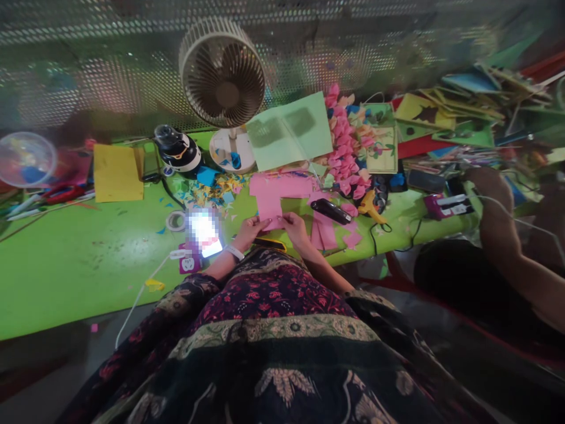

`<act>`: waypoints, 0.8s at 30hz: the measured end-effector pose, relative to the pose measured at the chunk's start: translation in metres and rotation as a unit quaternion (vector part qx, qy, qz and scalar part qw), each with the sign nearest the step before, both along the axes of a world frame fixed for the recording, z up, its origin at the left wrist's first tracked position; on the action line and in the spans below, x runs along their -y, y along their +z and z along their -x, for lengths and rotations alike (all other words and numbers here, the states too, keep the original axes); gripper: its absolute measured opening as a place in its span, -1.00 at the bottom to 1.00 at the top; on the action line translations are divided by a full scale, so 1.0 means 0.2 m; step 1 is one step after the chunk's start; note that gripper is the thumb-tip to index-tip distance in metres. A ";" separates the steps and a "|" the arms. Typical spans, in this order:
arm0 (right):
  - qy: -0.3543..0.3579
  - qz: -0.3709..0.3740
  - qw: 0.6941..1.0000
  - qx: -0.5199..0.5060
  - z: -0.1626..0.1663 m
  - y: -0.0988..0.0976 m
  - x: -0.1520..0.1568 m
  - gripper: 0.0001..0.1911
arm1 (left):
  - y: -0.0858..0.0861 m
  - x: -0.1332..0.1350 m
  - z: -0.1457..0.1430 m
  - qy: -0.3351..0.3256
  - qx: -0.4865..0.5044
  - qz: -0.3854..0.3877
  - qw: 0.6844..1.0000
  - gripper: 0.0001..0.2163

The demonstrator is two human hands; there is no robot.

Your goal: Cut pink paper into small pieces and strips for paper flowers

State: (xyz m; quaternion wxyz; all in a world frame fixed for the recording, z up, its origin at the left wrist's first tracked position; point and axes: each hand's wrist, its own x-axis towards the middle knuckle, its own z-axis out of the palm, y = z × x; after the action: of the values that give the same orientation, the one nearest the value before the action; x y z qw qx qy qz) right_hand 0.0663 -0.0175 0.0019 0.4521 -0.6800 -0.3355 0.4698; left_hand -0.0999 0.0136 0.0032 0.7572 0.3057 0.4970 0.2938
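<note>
My left hand (251, 231) and my right hand (295, 228) meet at the near edge of a pink paper strip (269, 209), each pinching it between thumb and fingers. The strip's far end reaches more pink paper (282, 184) lying across the green table. To the right of my right hand are a black stapler (331, 211) and loose pink strips (323, 233). A yellow-and-black object (270, 244), partly hidden, lies at the table edge below my hands. Left of my left hand glows a phone (205, 232), its screen blurred out.
A fan (224, 73) stands at the back beside a black-and-white bottle (179, 152). Pink paper pieces (342, 147) are heaped behind a yellow glue gun (371, 206). Purple power sockets (189, 259) and a tape roll (175, 221) sit left. Another person's arm (498, 218) rests at right.
</note>
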 end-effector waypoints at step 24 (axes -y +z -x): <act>0.031 0.011 0.988 0.153 -0.11 -0.24 -0.01 -0.61 | -0.24 -0.13 0.01 -0.027 -0.112 -0.036 0.993 -0.77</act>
State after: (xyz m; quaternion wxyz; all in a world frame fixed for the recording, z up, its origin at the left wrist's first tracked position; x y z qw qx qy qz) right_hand 0.0873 -0.0156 -0.0468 0.3736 -0.7380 -0.4161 0.3778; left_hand -0.1012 0.0397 -0.0450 0.6927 0.3772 0.5593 0.2551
